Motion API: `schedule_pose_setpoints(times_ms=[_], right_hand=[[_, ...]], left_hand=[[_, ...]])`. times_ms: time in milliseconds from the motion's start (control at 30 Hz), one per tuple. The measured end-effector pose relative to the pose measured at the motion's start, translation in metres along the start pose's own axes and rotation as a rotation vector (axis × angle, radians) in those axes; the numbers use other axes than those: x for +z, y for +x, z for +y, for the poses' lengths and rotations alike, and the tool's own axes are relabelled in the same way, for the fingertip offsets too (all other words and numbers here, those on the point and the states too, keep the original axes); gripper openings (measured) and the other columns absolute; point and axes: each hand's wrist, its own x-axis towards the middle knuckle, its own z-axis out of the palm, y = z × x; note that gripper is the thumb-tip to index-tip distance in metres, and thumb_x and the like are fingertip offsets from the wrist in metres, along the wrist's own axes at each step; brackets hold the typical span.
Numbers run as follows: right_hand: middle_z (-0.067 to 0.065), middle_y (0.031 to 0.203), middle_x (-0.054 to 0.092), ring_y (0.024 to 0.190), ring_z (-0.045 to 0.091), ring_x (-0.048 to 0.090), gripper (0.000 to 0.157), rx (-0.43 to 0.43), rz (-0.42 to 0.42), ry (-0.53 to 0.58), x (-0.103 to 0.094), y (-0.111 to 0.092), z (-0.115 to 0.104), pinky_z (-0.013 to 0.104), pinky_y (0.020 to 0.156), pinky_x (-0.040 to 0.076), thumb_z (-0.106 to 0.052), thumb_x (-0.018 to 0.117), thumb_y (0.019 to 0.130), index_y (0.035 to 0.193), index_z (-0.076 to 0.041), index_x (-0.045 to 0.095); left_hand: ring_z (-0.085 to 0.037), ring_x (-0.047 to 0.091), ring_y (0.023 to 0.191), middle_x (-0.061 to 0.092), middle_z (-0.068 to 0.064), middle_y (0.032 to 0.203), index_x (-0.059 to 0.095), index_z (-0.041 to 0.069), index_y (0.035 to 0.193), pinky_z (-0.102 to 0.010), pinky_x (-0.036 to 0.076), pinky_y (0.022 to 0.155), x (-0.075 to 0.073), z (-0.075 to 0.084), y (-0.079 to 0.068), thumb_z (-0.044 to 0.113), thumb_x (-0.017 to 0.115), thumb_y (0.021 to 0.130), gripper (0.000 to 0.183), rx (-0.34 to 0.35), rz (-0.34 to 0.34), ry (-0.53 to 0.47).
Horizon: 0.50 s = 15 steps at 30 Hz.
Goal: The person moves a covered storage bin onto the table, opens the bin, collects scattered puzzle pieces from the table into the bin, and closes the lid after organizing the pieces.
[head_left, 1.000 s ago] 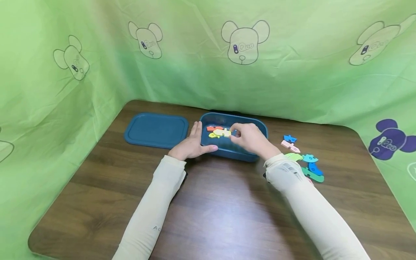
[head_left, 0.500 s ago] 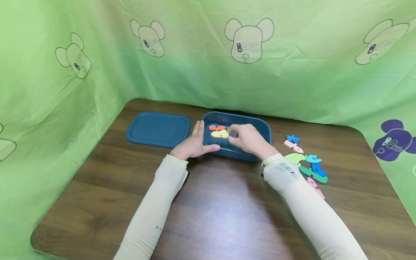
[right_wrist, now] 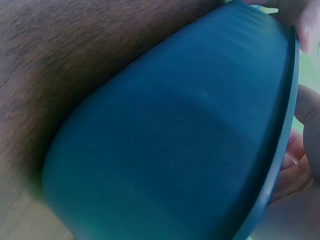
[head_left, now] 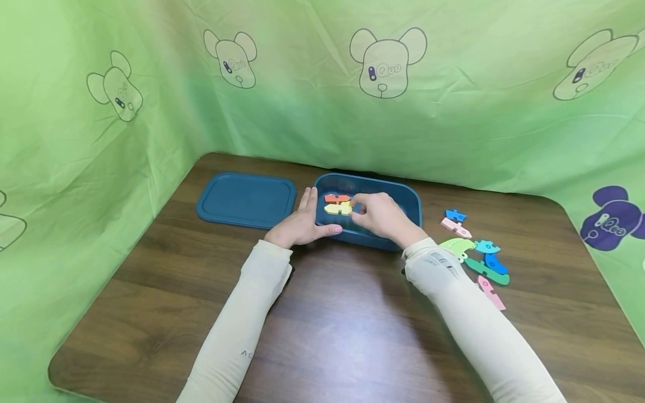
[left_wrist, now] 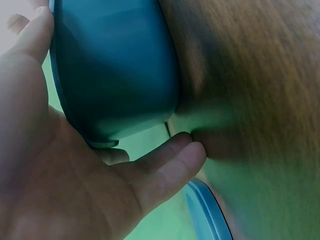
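Observation:
A deep blue plastic box (head_left: 363, 237) stands uncovered near the table's back edge. My left hand (head_left: 297, 225) lies against its left end, fingers straight along the wall, the thumb on the front rim. In the left wrist view, the palm of the left hand (left_wrist: 95, 175) is close against the box wall (left_wrist: 115, 65). My right hand (head_left: 385, 215) reaches into the box, its index finger and thumb pinching the right end of a pale yellow puzzle piece (head_left: 335, 209). Behind that, an orange piece (head_left: 336, 198) lies on the box floor. The right wrist view shows mostly the outer box wall (right_wrist: 165, 130).
A flat blue lid (head_left: 246, 200) rests on the table left of the box. To the right lie several puzzle pieces, among them a dark green one (head_left: 487, 272), a light green one (head_left: 456, 246) and a pink one (head_left: 491, 293). A green curtain (head_left: 302, 112) hangs behind the table.
The pale yellow piece has shifted slightly left inside the box along with my right fingertips. A bright yellow piece is now mostly covered. The left hand stays at the box's end.

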Motion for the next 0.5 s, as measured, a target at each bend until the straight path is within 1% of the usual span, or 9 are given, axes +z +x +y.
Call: schedule_pose_setpoints(times_ms=[267,500], right_hand=[[0.005,0.080,0.063,0.066,0.019,0.054,0.033,-0.006,-0.006,-0.009,0.0020,0.0049,-0.0012,0.035,0.062,0.045,-0.018,0.066,0.093,0.121,-0.002,0.069],[0.007,0.082,0.064,0.069,0.021,0.054,0.032,0.005,-0.019,-0.002,0.0029,0.0072,-0.0027,0.036,0.066,0.046,-0.018,0.066,0.093,0.121,-0.002,0.069]], left_hand=[[-0.037,0.024,0.148,-0.021,-0.004,0.167,-0.018,0.015,0.160,-0.050,0.033,0.112,-0.0004,-0.0010,0.0001,0.062,0.063,0.092,0.116,0.000,0.000,-0.013],[-0.036,0.030,0.146,-0.018,-0.008,0.167,-0.018,0.014,0.160,-0.048,0.036,0.110,0.0006,-0.0014,0.0007,0.065,0.062,0.092,0.117,0.011,0.000,0.002]])
